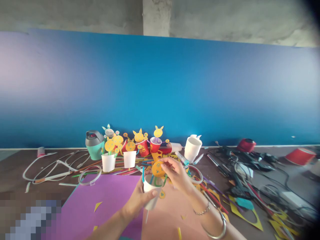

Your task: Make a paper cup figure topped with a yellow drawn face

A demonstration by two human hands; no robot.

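Note:
My left hand (138, 198) is wrapped round a white paper cup (151, 196), which it holds up over the paper sheets. Blue and green bendy strips, perhaps straws or pipe cleaners, stick out of the cup's mouth. My right hand (175, 171) pinches the edge of a round orange paper face (157, 169) just above the cup's rim. A small orange paper disc (162, 194) shows beside the cup. A thin white stick points down below the cup. Underneath lie a purple sheet (107, 203) and a peach sheet (170, 223).
Behind stand white cups (108, 163) and red cups (155, 145) bearing paper animal faces. A teal bottle (95, 146) stands left, a stack of white cups (193, 149) right. White cables, pens, yellow paper scraps (246, 213), a glue gun (241, 191) and a red cup (300, 156) lie around.

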